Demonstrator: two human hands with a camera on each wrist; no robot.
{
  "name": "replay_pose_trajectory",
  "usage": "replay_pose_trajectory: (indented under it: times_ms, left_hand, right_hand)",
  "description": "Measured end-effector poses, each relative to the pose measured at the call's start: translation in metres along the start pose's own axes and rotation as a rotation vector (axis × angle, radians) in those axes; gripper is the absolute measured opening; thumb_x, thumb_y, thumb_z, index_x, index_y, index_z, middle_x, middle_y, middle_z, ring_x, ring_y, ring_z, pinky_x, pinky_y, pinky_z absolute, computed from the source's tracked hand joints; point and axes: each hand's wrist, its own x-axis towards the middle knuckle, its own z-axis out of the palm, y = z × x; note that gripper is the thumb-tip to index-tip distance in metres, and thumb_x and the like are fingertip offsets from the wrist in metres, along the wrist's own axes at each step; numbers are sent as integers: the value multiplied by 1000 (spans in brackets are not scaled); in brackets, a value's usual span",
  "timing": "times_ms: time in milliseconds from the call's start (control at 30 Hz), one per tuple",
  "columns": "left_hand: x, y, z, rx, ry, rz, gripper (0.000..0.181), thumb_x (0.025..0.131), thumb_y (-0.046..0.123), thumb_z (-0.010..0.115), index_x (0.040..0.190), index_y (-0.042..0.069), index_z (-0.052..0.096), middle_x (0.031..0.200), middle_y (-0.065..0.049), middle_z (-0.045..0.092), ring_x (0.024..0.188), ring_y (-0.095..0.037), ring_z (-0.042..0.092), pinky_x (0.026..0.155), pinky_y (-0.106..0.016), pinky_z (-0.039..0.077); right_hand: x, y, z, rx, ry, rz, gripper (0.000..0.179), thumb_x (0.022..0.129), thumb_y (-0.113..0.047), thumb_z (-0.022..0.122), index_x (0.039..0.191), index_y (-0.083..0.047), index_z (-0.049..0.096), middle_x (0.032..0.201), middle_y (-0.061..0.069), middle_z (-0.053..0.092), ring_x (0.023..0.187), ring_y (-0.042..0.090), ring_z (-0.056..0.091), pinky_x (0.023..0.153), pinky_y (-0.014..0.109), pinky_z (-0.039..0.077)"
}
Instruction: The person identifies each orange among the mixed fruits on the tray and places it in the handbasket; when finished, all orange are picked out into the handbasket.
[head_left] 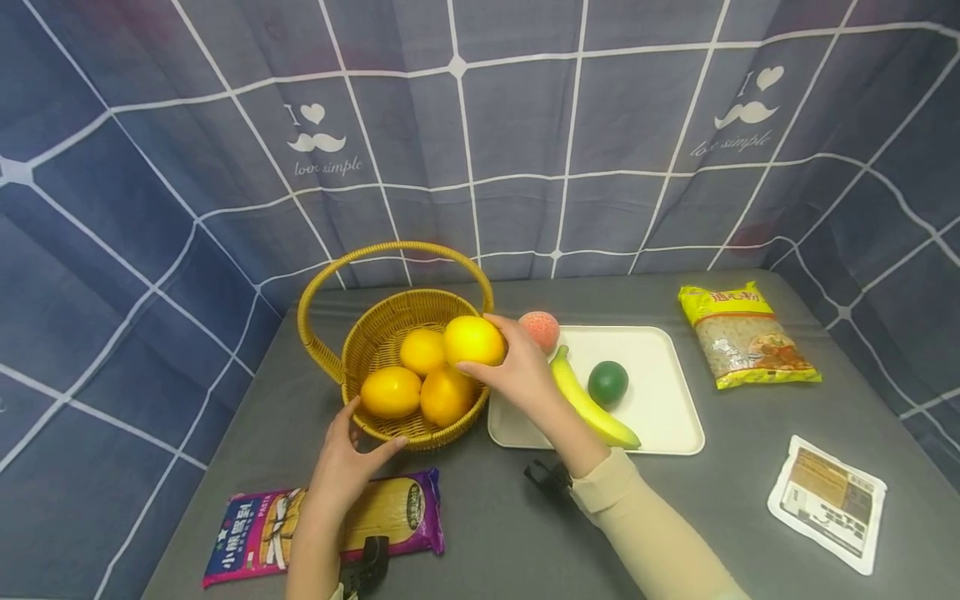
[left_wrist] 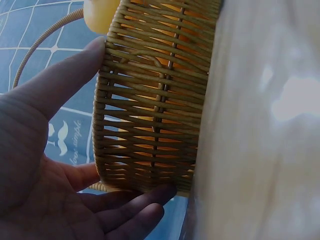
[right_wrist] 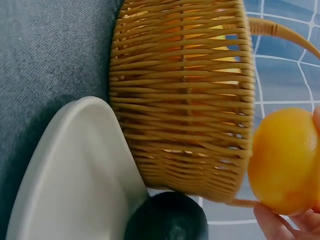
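My right hand (head_left: 520,367) pinches a yellow-orange orange (head_left: 474,340) above the right side of the wicker basket (head_left: 363,343). In the right wrist view, fingertips and thumb hold that orange (right_wrist: 282,161) beside the basket's rim. Inside the basket lie three more orange fruits, among them a front one (head_left: 447,397) and a left one (head_left: 391,392). My left hand (head_left: 347,458) rests against the basket's front left, fingers spread. In the left wrist view its thumb touches the rim and its other fingers reach along the woven wall (left_wrist: 150,100).
Right of the basket, a white tray (head_left: 667,417) bears a banana (head_left: 588,407) and a dark green fruit (head_left: 608,384); a peach (head_left: 540,331) is at its corner. A pasta pack (head_left: 390,510) lies in front, a yellow bag (head_left: 746,337) and white packet (head_left: 828,504) at right.
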Motion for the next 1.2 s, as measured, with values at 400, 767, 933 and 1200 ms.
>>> replay_pose_trajectory:
  times_ms: [400,767,933,1200]
  left_hand:
    - [1,0,1,-8,9,12,107,81,49,75,155,11,9,154,-26,15,135,-46,31,108,-55,31]
    - [2,-1,2,2,11,5,107,80,50,74,155,11,8,154,-27,16,134,-47,31,106,-56,32]
    - [2,-1,3,-1,11,12,108,80,51,74,155,11,9,154,-26,16,134,-47,32,106,-56,32]
    - [2,-1,3,-6,9,6,107,80,50,75,155,12,8,155,-26,14,134,-47,31,105,-57,33]
  right_hand:
    - [8,2,27,-96,48,-40,80,74,-46,82,138,-10,50,134,8,54,115,26,55,96,44,46]
    - [15,-6,45,-180,52,-119,76,80,-38,79,143,-12,44,137,10,49,122,26,49,102,46,41]
    - [20,-6,49,-229,39,-130,75,82,-38,77,143,-12,43,136,11,49,121,27,49,101,45,42]
    - [23,-5,48,-231,-5,-75,77,82,-47,74,143,-12,42,133,13,50,113,30,55,94,48,47]
